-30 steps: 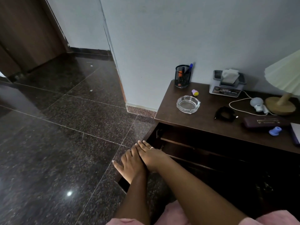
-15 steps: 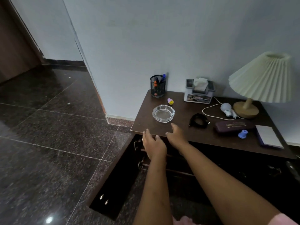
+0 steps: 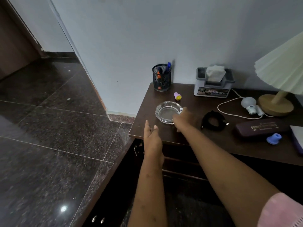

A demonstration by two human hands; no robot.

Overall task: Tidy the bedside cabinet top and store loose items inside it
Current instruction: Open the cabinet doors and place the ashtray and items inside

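A dark wooden bedside cabinet (image 3: 142, 128) stands against the wall, its door (image 3: 105, 190) swung open toward the floor side. A clear glass ashtray (image 3: 165, 112) sits near the top's front left. My right hand (image 3: 184, 119) reaches over the top and touches the ashtray's right rim, blurred, fingers spread. My left hand (image 3: 151, 135) hovers open at the cabinet's front edge, holding nothing. Also on top lie a coiled black cable (image 3: 213, 121), a small pink and yellow smiley toy (image 3: 177, 96), a dark purple case (image 3: 260, 126) and a blue plastic piece (image 3: 274, 138).
A mesh pen cup (image 3: 161, 79) and a grey tissue box (image 3: 213, 82) stand at the back. A lamp (image 3: 277, 104) with pleated shade, a loose bulb (image 3: 249, 104) on a white cord and a notebook (image 3: 297, 136) fill the right side. Dark polished floor (image 3: 49, 136) lies left.
Both hands rose from the open door low down to the cabinet top. My right hand moved forward from the front edge to the ashtray; the view came closer.
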